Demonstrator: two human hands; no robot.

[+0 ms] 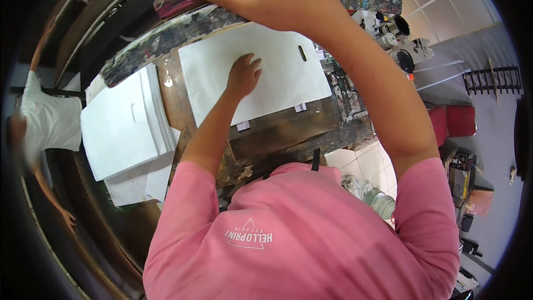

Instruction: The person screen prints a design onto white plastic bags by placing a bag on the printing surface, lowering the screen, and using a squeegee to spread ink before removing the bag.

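"Lying flat on the brown table [176, 97]?"
"One white sheet [277, 86], dark slot near its right end."
"Hands?"
"Left hand [244, 75]: on or just above the sheet, open, fingers slightly bent. Right hand [286, 0]: thumb across a stained bar [175, 6] beyond the sheet; other fingers out of view, grip cannot be told."
"Left of the sheet?"
"One stack of white sheets [119, 119], loose paper [139, 180] beneath."
"Further out?"
"Right: pots [401, 26], red chair [461, 120]. Far left: person in white shirt [53, 116]."

Red chair [461, 121]; black slatted rack [491, 81]
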